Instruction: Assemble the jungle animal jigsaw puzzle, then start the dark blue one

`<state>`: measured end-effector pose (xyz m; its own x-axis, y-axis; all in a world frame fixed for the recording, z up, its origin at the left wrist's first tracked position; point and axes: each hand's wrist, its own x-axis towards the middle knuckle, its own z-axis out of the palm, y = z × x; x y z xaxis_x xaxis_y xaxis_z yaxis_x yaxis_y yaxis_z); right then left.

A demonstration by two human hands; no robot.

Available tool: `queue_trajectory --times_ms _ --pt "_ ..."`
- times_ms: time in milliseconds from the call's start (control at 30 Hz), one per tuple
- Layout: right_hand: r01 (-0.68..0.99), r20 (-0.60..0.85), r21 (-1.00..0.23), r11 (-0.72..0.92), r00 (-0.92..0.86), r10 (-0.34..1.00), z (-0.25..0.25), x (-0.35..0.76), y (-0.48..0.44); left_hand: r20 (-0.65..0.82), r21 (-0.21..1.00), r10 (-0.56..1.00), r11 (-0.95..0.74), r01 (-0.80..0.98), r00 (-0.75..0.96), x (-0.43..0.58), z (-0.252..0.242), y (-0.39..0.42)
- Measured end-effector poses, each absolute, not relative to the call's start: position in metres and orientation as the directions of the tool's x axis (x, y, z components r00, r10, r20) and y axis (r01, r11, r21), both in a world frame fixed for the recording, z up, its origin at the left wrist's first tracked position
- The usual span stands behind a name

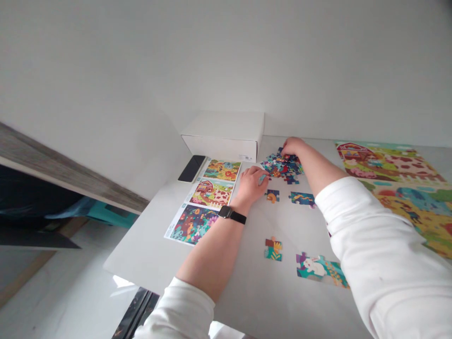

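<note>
My left hand (251,182), with a black watch on the wrist, rests on the white table (247,292) beside a pile of loose puzzle pieces (282,165); its fingers are curled around a pale piece at the pile's near edge. My right hand (293,145) reaches over the far side of the pile, fingers bent down onto the pieces. Single pieces lie nearer me: one with orange (272,196), a blue one (302,198), a small joined bit (273,248) and a joined strip with a white animal (319,269).
A reference sheet with three pictures (206,200) lies left of my left hand. A black phone (192,168) and a white box (226,134) sit at the back by the wall. A large finished farm puzzle (402,188) covers the table's right side.
</note>
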<state>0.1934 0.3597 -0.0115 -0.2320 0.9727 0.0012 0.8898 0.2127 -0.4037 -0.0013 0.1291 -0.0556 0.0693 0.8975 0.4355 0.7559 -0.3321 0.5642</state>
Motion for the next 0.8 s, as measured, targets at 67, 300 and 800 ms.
queue_trajectory --times_ms 67,300,800 --pt "0.900 -0.048 -0.424 0.107 -0.140 0.989 -0.002 0.197 0.358 0.437 0.569 0.897 -0.335 0.751 0.069 -0.001 -0.056 0.130" --pt "0.586 0.099 -0.808 0.066 0.025 0.995 0.029 0.231 0.324 0.443 0.553 0.893 -0.341 0.760 0.079 -0.003 -0.056 0.131" --pt "0.164 0.013 -0.986 0.021 -0.049 0.999 0.024 0.328 0.119 0.550 0.421 0.816 -0.454 0.785 0.177 0.005 -0.033 0.122"
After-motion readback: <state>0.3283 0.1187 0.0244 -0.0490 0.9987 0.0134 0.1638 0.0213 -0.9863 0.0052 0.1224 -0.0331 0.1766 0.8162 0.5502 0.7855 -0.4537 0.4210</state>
